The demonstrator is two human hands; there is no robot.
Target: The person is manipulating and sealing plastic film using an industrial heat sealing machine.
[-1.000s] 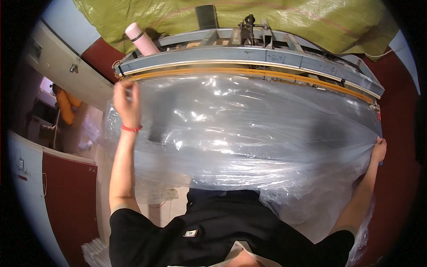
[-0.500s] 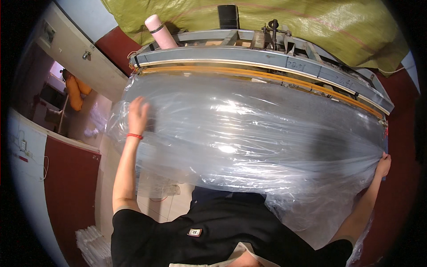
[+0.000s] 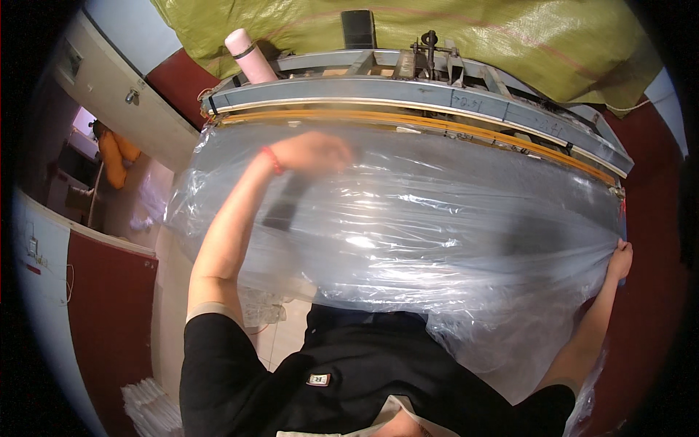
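Note:
A wide sheet of clear plastic film (image 3: 408,211) lies across the bench in front of me and hangs over its near edge. My right hand (image 3: 620,260) is closed on the film at the far right, where the creases gather into its grip. Over the left middle of the film is my left hand (image 3: 317,153), with a red cord bracelet at its wrist. Motion smears its fingers, and I cannot tell whether it touches the film. Along the film's far edge run orange strips (image 3: 349,116), in front of a grey metal beam (image 3: 328,89).
A pink cylindrical bottle (image 3: 250,57) stands behind the beam at left, and a dark phone-like slab (image 3: 357,29) leans farther back. Yellow-green woven sheeting (image 3: 473,29) covers the back. At left is an open door (image 3: 120,87); stacked clear plastic (image 3: 151,406) lies low on the floor.
My left hand has swept right and slightly away from me, from the film's left side toward its middle. My right hand keeps its hold at the right edge. The view has shifted slightly.

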